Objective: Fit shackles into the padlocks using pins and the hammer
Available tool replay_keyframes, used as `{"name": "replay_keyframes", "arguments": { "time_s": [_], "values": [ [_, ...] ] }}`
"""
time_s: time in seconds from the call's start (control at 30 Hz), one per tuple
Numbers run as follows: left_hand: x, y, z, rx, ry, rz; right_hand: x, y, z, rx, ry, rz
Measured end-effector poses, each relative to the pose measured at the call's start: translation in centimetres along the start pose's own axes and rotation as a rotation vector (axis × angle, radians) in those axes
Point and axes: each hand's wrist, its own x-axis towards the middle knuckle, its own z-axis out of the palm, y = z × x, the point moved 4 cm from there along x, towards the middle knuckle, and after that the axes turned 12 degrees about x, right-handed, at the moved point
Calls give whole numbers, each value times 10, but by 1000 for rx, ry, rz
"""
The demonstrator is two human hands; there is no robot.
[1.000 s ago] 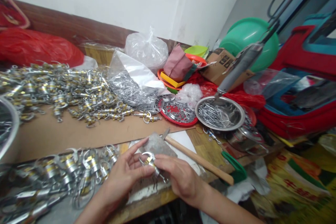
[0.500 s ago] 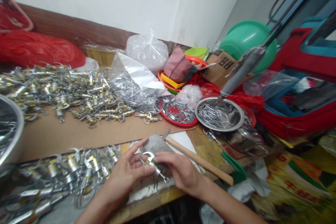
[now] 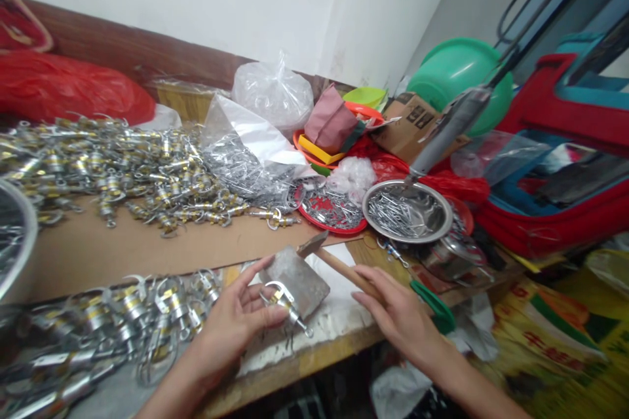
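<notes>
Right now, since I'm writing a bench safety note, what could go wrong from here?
A stray blow from the hammer in the right hand might catch the fingers of the left hand holding the metal fitting. That fitting, held one-handed, might slip. The left forearm could knock the piled fittings near it.

Workshop, small: metal fittings (image 3: 113,167) heaped on a wooden bench (image 3: 339,352); thin rods (image 3: 390,213) stored in a steel bowl (image 3: 433,213); a hammer (image 3: 344,270) held by a metal block (image 3: 307,281).

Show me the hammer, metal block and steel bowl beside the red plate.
Hammer (image 3: 345,268): head view, on the wooden handle.
Metal block (image 3: 304,278): head view, on its upper face.
Steel bowl (image 3: 430,213): head view, on its inner wall.
</notes>
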Motion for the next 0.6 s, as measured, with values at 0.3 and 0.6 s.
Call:
{"name": "replay_keyframes", "arguments": {
  "time_s": [0.3, 0.6],
  "values": [
    [-2, 2, 1, 2, 3, -8, -24, -39, -3, -44, -149, -214],
    [1, -1, -2, 89, 24, -12, 0, -5, 12, 205, -21, 64]
  ]
}}
